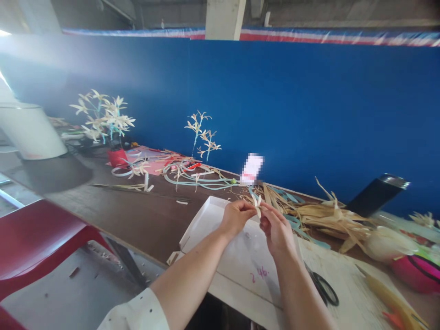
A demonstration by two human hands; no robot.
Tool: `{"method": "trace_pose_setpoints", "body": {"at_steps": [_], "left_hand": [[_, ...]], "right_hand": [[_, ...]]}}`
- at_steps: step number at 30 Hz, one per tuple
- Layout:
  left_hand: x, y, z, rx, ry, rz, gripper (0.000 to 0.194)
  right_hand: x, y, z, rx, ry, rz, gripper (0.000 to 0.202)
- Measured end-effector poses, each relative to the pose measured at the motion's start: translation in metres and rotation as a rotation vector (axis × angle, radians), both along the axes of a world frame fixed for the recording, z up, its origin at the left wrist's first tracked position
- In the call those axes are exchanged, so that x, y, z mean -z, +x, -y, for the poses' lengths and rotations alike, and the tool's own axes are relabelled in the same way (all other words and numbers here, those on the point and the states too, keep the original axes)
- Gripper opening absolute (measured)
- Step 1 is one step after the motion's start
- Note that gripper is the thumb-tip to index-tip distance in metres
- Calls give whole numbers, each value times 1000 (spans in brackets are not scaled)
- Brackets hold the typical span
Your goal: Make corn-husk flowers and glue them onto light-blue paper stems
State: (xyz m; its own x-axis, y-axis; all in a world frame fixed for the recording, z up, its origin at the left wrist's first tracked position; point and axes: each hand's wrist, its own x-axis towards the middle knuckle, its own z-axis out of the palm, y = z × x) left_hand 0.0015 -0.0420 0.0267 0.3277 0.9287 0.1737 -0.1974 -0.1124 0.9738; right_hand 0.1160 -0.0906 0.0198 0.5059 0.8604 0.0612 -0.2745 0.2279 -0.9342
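Between my two hands is a small pale flower (257, 204), its thin petals spread like those on the flower stems further back. My left hand (237, 215) pinches it from the left, and my right hand (277, 225) grips it from the right, fingertips almost meeting. Both hands are held over an open white cardboard box (237, 266) with "2.46" written on it in pink. The flower's lower part is hidden by the fingers. A pair of black-handled scissors (325, 288) lies beside my right forearm.
Finished-looking flower stems stand in a red pot (118, 157), with two more stems (202, 137) against the blue partition (309, 101). Dried husks (330, 220), a black flask (376, 195) and a pink bag (415, 273) are on the right. A red chair (41, 243) stands left.
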Motion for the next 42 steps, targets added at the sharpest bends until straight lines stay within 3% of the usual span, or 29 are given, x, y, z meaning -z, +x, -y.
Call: {"method": "trace_pose_setpoints", "body": {"at_steps": [16, 30, 42], "left_hand": [[0, -2, 0, 68, 16, 31, 20], [-4, -3, 3, 34, 29, -56, 22], [0, 0, 1, 2, 18, -49, 19]], "right_hand": [[-2, 0, 3, -26, 30, 98, 28], [2, 1, 1, 26, 48, 198, 23], [3, -1, 1, 63, 16, 223, 21]]}}
